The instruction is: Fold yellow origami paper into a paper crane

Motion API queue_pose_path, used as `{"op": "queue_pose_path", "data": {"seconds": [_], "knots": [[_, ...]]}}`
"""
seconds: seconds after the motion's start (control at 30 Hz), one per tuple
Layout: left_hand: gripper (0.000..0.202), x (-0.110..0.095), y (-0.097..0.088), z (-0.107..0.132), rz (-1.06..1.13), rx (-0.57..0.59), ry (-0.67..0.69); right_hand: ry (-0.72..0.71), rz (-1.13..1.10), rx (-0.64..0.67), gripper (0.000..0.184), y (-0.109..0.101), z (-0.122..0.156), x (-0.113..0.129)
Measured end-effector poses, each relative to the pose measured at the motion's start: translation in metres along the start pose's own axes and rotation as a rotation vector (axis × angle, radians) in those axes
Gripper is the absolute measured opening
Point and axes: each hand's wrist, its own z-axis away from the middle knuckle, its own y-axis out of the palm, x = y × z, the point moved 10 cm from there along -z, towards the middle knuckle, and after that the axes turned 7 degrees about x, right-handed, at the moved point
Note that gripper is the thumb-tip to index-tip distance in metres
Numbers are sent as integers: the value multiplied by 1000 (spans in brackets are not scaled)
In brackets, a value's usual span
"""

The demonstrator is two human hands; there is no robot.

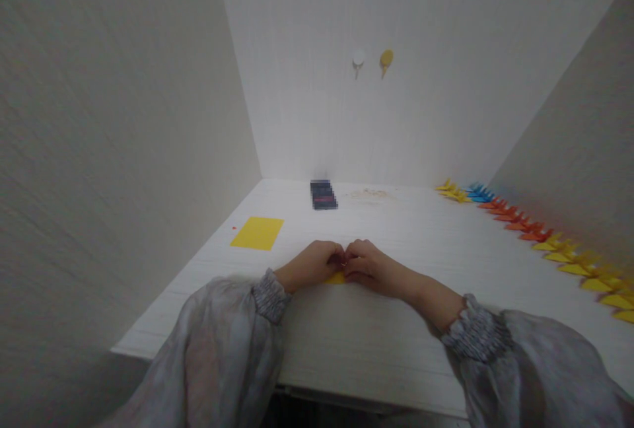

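My left hand (313,264) and my right hand (369,266) meet knuckle to knuckle at the middle of the white table (376,342). Both have their fingers curled down and pinched on a small folded piece of yellow paper (337,278), of which only a corner shows beneath them. Grey gathered sleeves cover both forearms. A flat yellow paper sheet (257,232) lies apart to the left of my left hand.
A row of several folded paper pieces (539,233) in yellow, blue, orange and red runs along the right wall. A dark blurred object (323,194) sits near the back wall. Two small hooks (372,61) hang on that wall. White walls enclose the table on three sides.
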Motion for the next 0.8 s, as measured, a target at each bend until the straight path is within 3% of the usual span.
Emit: {"op": "queue_pose_path", "data": {"seconds": [0.3, 0.57, 0.8], "knots": [[16, 10, -2, 0, 1, 53, -77, -3, -76, 35, 14, 5, 2, -2], [23, 15, 2, -1, 205, 46, -59, 63, -120, -19, 8, 9, 3, -12], [30, 14, 10, 0, 355, 133, -76, 105, -126, -80, 8, 14, 3, -26]]}}
